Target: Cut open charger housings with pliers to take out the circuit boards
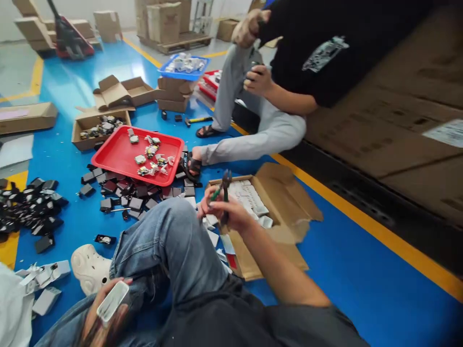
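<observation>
Low at the left, my left hand (pixel 94 308) is closed around a small white rectangular plastic casing (pixel 113 301), its open hollow side facing up. The fingers of that hand are partly blurred. My right hand (pixel 235 213), above my bent knee, grips green-handled pliers (pixel 226 182) with the jaws pointing up. Behind the right hand lies an open cardboard box (pixel 285 197) holding rows of white casings (pixel 249 195). Loose grey-white casings (pixel 47 301) lie on the floor beyond my left hand, near a white bag (pixel 14 308).
A red tray (pixel 115 152) with small parts stands among scattered dark casings (pixel 135 205). Another dark heap (pixel 29 207) lies at left. A co-worker (pixel 249 130) sits opposite, near a hammer (pixel 200 119). Large cartons (pixel 390 115) line the right side.
</observation>
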`<act>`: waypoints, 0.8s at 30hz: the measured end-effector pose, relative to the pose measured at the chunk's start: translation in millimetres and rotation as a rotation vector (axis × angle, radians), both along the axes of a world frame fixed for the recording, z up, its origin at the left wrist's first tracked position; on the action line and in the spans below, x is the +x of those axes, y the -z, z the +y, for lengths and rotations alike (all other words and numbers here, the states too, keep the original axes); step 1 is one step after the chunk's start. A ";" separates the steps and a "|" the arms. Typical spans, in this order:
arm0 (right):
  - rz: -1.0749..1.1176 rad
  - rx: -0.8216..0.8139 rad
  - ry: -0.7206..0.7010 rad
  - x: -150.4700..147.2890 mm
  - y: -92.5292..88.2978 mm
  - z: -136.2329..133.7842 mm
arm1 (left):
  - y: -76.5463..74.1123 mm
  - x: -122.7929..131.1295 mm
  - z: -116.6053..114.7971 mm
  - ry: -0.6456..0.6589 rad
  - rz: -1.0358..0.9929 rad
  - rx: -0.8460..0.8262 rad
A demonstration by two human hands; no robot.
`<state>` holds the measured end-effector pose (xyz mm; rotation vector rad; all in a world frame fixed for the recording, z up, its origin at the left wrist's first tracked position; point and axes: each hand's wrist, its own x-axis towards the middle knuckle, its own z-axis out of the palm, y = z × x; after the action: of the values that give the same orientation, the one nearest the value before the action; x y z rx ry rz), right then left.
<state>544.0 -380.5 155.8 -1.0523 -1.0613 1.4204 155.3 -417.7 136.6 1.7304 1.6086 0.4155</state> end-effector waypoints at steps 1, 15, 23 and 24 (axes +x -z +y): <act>0.016 0.022 -0.086 -9.5 -3.3 -23.5 | -5.5 19.7 4.5 0.023 -0.103 -0.007; -0.830 -0.085 0.186 53.4 36.6 -94.8 | -11.6 146.6 12.9 0.364 -0.475 -0.225; -1.226 -0.536 0.193 120.3 103.9 -92.3 | -1.4 97.5 19.0 0.074 -0.292 -0.141; -1.235 -0.544 0.183 117.5 106.4 -93.1 | 2.2 90.9 17.8 0.054 -0.268 -0.132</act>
<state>661.5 -473.6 49.4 -2.5138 -1.3435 0.8243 246.1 -399.9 134.5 1.5439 1.3646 0.4814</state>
